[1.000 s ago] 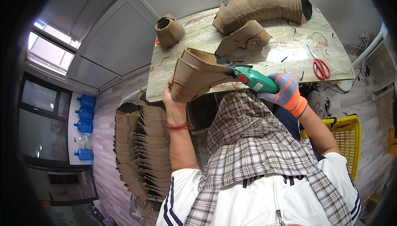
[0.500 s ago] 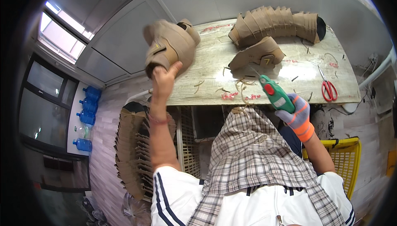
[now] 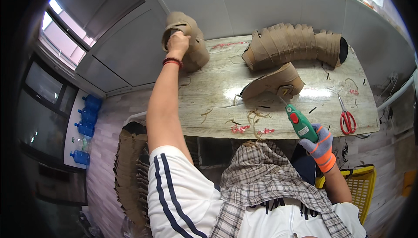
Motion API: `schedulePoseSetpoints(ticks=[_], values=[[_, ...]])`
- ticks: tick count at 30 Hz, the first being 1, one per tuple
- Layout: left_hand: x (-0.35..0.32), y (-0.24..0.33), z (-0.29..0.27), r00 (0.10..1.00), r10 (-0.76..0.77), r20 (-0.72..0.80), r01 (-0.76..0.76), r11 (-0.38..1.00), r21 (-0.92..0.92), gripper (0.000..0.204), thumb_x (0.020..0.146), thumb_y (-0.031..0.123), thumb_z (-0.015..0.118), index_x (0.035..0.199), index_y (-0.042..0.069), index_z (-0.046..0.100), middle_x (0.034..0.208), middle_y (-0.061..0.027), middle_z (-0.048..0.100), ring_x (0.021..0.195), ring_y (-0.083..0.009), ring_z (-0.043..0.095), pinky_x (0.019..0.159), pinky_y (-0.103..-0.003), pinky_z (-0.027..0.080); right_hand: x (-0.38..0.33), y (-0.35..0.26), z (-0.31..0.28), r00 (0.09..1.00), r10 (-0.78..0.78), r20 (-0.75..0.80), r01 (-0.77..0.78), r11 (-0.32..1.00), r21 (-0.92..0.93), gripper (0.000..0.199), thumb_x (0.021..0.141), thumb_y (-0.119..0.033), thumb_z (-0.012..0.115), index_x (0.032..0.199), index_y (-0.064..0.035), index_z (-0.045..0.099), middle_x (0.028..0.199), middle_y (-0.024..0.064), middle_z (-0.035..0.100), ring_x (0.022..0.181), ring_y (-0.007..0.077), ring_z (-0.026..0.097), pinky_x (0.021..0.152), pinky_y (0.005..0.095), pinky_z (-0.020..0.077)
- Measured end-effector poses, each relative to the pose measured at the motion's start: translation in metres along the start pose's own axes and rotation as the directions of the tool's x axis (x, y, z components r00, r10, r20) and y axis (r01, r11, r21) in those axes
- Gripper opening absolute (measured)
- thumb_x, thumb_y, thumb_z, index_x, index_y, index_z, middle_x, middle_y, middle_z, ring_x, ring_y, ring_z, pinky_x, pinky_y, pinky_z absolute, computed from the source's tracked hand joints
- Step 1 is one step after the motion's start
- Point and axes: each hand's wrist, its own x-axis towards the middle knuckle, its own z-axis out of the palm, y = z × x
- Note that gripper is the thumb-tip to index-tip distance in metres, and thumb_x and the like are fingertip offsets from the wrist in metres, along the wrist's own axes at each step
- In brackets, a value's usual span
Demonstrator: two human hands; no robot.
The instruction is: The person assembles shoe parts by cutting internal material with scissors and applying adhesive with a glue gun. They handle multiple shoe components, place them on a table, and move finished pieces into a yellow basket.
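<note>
Fingers clamped at one pale wooden table [image 3: 209, 90].
Bare left hand [image 3: 178, 44] gripped one rounded tan upper [image 3: 181, 18], far left; grey-gloved right hand [image 3: 320, 145], one green-red cutter [image 3: 299, 121], near right.

bright windows [image 3: 63, 45] at both upper corners | glare on tabletop [image 3: 209, 85] | lower left dim | edges bowed, rim black

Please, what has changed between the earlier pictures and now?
The left hand carried the brown piece from the near edge of the table to its far left corner, still holding it. The green cutter, still in the right hand, came away from the piece. The red-handled scissors stayed.
</note>
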Motion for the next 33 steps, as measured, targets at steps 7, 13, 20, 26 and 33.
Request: schedulePoseSetpoints(ticks=[7,13,20,26,33], values=[[-0.117,0.069,-0.124,0.996,-0.029,-0.082,-0.077,0.147,-0.986,0.040,0.085,0.005,0.067,0.123,-0.002,0.056,0.117,-0.0095,0.063,0.104,-0.0200,0.059,0.091,-0.032,0.047,0.017,-0.017,0.005,0.989,0.145,0.024,-0.147,0.975,0.167,0.039,0.073,-0.024,0.082,0.096,0.0008,0.063,0.070,0.0050,0.065,0.055,0.0079,0.056,0.051,0.0238,0.0458],[-0.234,0.117,-0.090,0.997,-0.001,0.077,0.074,-0.283,-0.956,0.044,0.085,-0.003,0.065,0.127,0.002,0.055,0.123,-0.0084,0.061,0.112,-0.0204,0.057,0.100,-0.035,0.044,0.029,-0.060,0.014,0.998,0.062,-0.019,-0.059,0.990,0.127,0.040,0.074,-0.031,0.082,0.093,-0.0015,0.063,0.068,0.0048,0.065,0.055,0.0076,0.056,0.052,0.0246,0.0456],[-0.278,0.153,-0.063,0.986,0.109,0.123,0.155,-0.366,-0.918,0.040,0.087,-0.002,0.063,0.126,0.003,0.056,0.122,-0.0088,0.062,0.112,-0.0215,0.059,0.098,-0.037,0.047,0.009,-0.060,0.003,0.993,0.115,0.021,-0.117,0.976,0.183,0.042,0.075,-0.038,0.081,0.089,-0.0025,0.064,0.066,0.0027,0.064,0.057,0.0069,0.057,0.052,0.0232,0.0449],[-0.296,0.168,-0.060,0.988,0.115,0.100,0.100,0.002,-0.995,0.030,0.086,0.005,0.068,0.116,0.000,0.062,0.107,-0.0045,0.067,0.095,-0.0123,0.061,0.084,-0.026,0.047,0.005,-0.062,-0.001,0.990,0.134,0.042,-0.139,0.971,0.194,0.034,0.083,-0.031,0.073,0.095,-0.0008,0.063,0.068,-0.0011,0.058,0.060,0.0052,0.052,0.054,0.0222,0.0419],[-0.313,0.153,-0.058,0.950,0.311,-0.043,-0.221,0.565,-0.795,0.016,0.085,0.008,0.071,0.094,-0.005,0.067,0.080,-0.0111,0.068,0.067,-0.0188,0.063,0.063,-0.029,0.048,0.013,-0.063,0.003,0.982,0.186,0.039,-0.188,0.920,0.344,0.041,0.081,-0.041,0.075,0.085,-0.0020,0.062,0.060,0.0002,0.056,0.055,0.0058,0.050,0.051,0.0244,0.0402]])
